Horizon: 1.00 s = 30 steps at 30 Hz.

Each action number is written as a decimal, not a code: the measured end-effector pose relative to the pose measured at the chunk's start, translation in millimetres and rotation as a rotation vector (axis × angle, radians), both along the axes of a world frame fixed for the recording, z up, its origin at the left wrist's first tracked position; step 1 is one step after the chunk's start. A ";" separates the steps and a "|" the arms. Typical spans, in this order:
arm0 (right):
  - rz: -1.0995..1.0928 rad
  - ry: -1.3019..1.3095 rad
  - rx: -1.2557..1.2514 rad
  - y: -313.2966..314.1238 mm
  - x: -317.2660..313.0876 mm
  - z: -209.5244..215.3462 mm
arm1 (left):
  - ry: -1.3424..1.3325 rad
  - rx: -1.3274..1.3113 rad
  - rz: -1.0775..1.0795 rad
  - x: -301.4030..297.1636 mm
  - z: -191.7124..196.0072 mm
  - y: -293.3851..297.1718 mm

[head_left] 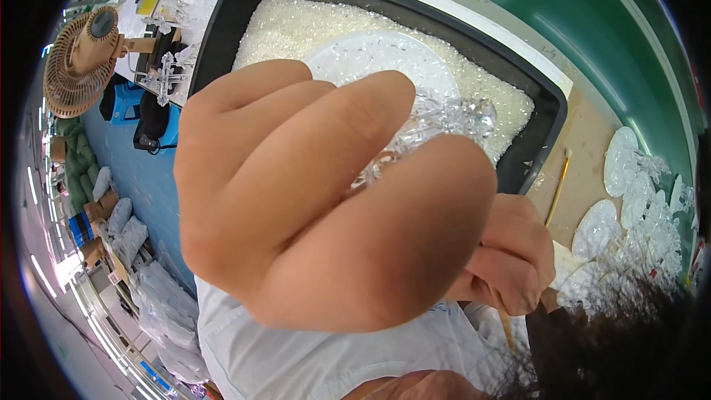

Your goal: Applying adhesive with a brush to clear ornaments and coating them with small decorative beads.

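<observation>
My left hand [318, 207] is raised large and close, its fingers curled around a clear, shiny faceted plastic piece [452, 120]. Most of that piece is hidden behind the thumb and fingers. Lower and to the right, my right hand [515, 255] is closed on a thin wooden stick [505, 322], which points down; its tip cannot be made out. Beyond the left hand stands a black tray [216, 37] filled with whitish glittery granules [270, 30]. A round white disc [370, 50] lies on the granules, small bits scattered over it.
To the right, a thin yellow stick [561, 187] lies on the table near clear round discs [622, 159] and heaped clear pieces [644, 241]. A tan fan [81, 63] stands at the left. Clear parts [170, 74] sit beside the tray. Wrapped bags [167, 311] line the left side.
</observation>
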State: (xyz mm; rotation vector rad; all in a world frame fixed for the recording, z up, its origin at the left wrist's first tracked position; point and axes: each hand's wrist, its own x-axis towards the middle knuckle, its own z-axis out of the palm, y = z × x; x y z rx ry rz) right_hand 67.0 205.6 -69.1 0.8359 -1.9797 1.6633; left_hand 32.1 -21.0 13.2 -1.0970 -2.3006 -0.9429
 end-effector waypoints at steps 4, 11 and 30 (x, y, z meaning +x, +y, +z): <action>0.040 -0.008 -0.004 -2.2 -0.9 -8.0 | 0.007 -0.003 0.034 -5.8 -8.4 7.2; -0.008 0.064 -0.038 -5.8 -4.8 -10.3 | 0.032 0.009 0.067 -2.4 -6.7 1.2; 0.139 0.106 -0.109 -1.7 -10.7 -15.1 | 0.075 0.043 0.163 -20.4 -15.1 -2.0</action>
